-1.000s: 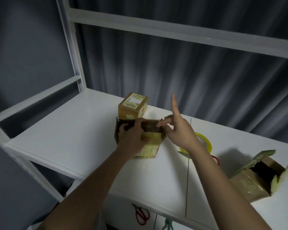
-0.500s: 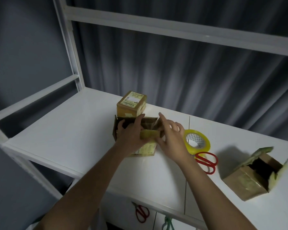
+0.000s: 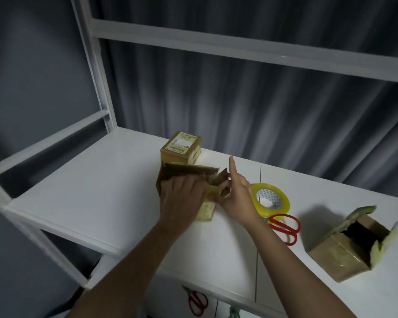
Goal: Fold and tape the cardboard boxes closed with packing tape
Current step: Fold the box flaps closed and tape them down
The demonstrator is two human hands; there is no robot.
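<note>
A small open cardboard box (image 3: 189,173) stands on the white shelf top (image 3: 97,193). My left hand (image 3: 184,198) lies flat over its near side, pressing flaps down. My right hand (image 3: 236,193) grips the box's right flap with thumb and fingers, index finger pointing up. A roll of yellowish packing tape (image 3: 270,199) lies flat just right of my right hand. Behind the open box sits a closed, labelled cardboard box (image 3: 182,146). Another open box (image 3: 349,246) lies tilted at the far right, flaps spread.
Red-handled scissors (image 3: 285,227) lie on the shelf top beside the tape roll. A second pair of red scissors (image 3: 197,302) hangs below the front edge. White frame posts (image 3: 94,65) rise at the left and a rail crosses overhead. A grey curtain hangs behind.
My left hand has slid flatter over the box top. My right hand shifted from cupping the box's right side to pinching its flap, index finger raised again.
</note>
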